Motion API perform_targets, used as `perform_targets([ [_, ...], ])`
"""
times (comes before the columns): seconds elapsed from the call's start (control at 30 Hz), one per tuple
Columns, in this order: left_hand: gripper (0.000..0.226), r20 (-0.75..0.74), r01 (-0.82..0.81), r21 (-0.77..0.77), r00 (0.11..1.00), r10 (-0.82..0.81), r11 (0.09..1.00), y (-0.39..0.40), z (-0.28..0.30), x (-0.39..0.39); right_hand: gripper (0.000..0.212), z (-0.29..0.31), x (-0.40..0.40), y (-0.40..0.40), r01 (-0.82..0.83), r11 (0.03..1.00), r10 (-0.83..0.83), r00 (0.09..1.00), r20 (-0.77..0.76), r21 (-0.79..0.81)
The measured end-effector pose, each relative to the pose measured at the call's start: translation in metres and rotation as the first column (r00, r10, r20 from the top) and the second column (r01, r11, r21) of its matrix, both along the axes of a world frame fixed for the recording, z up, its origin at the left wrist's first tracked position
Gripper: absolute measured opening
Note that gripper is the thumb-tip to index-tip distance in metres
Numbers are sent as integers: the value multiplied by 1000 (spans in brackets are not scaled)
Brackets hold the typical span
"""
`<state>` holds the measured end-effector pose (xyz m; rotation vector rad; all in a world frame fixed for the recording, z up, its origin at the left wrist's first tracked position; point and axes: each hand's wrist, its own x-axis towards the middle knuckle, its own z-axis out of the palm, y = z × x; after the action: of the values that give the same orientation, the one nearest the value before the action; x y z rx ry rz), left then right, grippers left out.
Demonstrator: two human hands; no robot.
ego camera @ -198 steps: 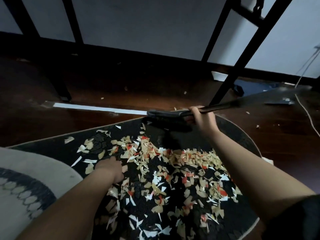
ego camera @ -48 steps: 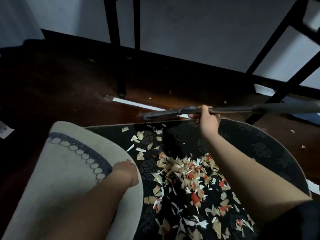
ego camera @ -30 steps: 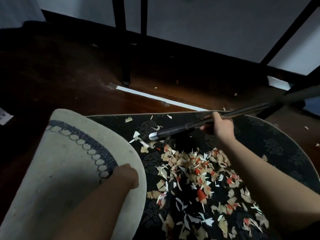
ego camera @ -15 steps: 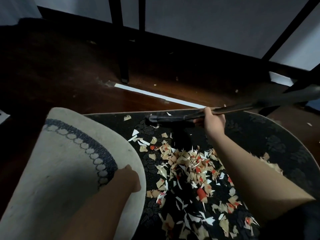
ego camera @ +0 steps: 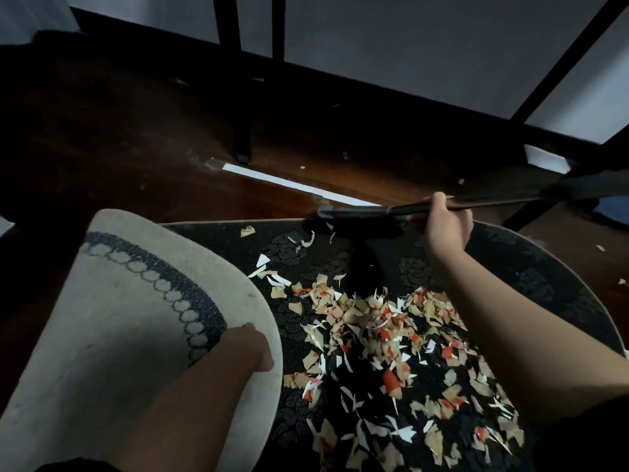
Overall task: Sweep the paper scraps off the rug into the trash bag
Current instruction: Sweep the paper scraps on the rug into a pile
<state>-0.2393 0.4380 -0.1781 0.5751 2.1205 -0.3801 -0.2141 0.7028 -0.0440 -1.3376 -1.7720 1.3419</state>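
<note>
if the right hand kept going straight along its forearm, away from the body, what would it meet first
Probably bare wooden floor. The right hand, gripping the broom handle, sits near the rug's far edge. Beyond that lie floor, then the dark baseboard, though depth is hard to judge.

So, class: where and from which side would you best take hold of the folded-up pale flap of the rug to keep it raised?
Grip the rug flap at its curved free edge, from the side facing the paper scraps, as the left hand does. That edge is thin, lifted off the dark rug and easy to reach.
</note>
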Motion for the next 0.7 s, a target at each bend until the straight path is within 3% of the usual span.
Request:
perform_targets([
  [0.17, 69, 41, -23, -6, 999, 23, 1000, -4, -12, -6, 33, -11, -7, -5, 97, 994, -96, 994, 45, -39],
  [0.43, 73, 45, -11, -13, 999, 11, 1000, -4, -7, -5, 27, -10, 3, -5, -150, 978, 155, 988, 21, -143],
  [0.7, 75, 47, -15, -10, 999, 15, 1000, -5, -7, -3, 33, 8, 16, 14, -108, 993, 104, 991, 84, 48],
])
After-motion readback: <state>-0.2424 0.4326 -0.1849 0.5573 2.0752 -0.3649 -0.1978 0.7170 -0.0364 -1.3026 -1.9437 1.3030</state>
